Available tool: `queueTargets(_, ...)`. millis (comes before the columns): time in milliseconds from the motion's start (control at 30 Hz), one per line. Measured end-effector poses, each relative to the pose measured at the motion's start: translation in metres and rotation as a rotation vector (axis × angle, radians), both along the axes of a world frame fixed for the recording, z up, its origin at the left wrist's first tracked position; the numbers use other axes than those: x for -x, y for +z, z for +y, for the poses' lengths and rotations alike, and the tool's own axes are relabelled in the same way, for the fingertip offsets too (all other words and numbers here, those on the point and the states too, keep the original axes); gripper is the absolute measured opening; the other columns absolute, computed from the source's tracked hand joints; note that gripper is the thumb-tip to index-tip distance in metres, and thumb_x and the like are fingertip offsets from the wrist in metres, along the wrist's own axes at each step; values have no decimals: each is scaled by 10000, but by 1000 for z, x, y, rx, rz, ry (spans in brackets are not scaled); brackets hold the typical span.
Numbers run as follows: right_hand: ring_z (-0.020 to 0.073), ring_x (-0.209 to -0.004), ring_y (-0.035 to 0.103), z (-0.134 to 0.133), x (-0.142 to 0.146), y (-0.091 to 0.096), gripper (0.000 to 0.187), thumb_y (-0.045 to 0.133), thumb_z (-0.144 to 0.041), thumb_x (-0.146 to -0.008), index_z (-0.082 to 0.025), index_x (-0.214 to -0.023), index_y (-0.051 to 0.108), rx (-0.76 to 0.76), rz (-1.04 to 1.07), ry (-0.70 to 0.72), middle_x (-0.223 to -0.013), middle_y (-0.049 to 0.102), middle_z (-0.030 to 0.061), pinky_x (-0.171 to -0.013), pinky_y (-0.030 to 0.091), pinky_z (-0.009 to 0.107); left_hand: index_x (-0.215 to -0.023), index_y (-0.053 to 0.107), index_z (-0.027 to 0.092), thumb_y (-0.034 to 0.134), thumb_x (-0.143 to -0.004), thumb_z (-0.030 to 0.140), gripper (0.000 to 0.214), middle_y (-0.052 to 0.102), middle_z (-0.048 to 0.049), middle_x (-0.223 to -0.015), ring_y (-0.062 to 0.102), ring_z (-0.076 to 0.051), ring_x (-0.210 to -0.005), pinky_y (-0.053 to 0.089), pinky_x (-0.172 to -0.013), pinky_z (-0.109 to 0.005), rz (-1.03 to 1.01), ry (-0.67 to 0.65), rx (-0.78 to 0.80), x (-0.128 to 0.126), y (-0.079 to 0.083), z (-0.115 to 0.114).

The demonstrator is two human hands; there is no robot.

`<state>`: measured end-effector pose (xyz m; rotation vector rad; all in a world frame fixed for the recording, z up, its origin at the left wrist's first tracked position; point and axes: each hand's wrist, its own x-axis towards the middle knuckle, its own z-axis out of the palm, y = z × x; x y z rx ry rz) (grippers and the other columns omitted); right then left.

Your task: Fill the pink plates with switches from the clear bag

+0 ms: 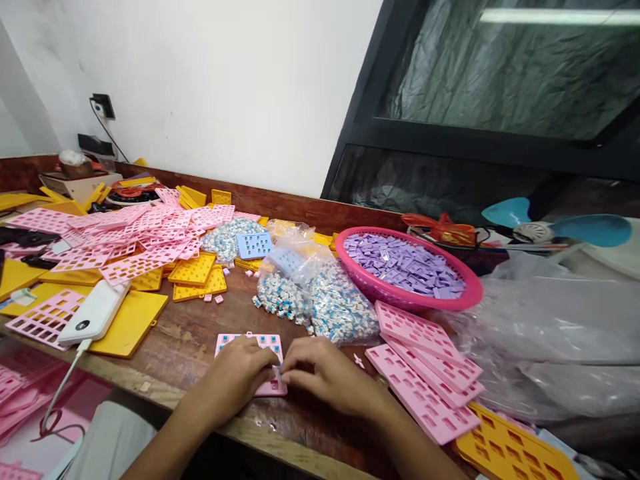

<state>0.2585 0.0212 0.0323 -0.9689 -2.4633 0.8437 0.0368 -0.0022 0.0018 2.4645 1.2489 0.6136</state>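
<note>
A pink plastic panel (273, 390) lies flat near the front edge of the table, with small blue-topped switches (263, 340) seated along its far row. My left hand (235, 370) lies across the panel's left and middle, fingers curled over it and thumb towards its right side, hiding much of its surface. At the panel's right edge, my right hand (323, 373) has its thumb and fingers pinched close together. Whatever is between those fingertips is too small and covered to name. Just beyond the panel, loose white-and-blue switches (283, 297) spill from a clear bag (343, 303).
A pink basket (473, 297) of purple pieces (405, 263) stands at back right. Pink panels (420, 393) and a yellow panel (515, 447) are stacked at right. Pink grids (135, 230), yellow trays (195, 270) and a white power bank (95, 313) crowd the left.
</note>
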Motion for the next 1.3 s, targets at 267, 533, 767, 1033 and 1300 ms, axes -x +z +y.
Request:
queueTargets(267, 180, -884, 645, -12, 17, -17, 105, 618, -225, -974, -205, -919, 705, -154, -146, 15, -961, 728, 37, -801, 457, 282, -1059, 695, 241, 542, -1011, 248, 160, 689, -44, -906, 618, -221, -911, 434, -787, -322, -16, 44, -19, 2, -11, -4)
queueTargets(533, 187, -862, 617, -14, 20, -18, 134, 585, -197, -979, -194, -898, 692, -234, -149, 19, -960, 717, 56, -750, 447, 289, -1102, 675, 257, 566, -981, 175, 183, 709, -31, -962, 623, -218, -941, 451, -826, -330, -73, 64, -58, 6, -11, -6)
queueTargets(767, 181, -880, 642, -6, 17, -18, 110, 669, -252, -944, -217, -870, 742, -65, -56, 5, -930, 723, 34, -793, 464, 280, -1103, 652, 195, 501, -999, 166, 185, 713, -60, -954, 625, -243, -896, 441, -844, -396, 135, 49, -153, -1, -8, -9)
queueTargets(1033, 169, -780, 629, 12, 5, -15, 166, 734, -359, -883, -194, -873, 750, 75, 80, -138, -863, 708, 26, -737, 451, 280, -1148, 644, 231, 514, -973, 188, 222, 703, -68, -1011, 613, -252, -999, 457, -930, -415, 46, 19, -93, 13, 0, -15)
queueTargets(1300, 131, -666, 553, 9, 18, -30, 205, 804, -317, -796, -175, -762, 661, 135, -77, -185, -741, 655, -18, -612, 373, 237, -1478, 449, 266, 781, -750, 567, 855, 430, -116, -1563, 379, -348, -1426, 314, -1179, -515, 4, 61, -19, 60, -12, -1)
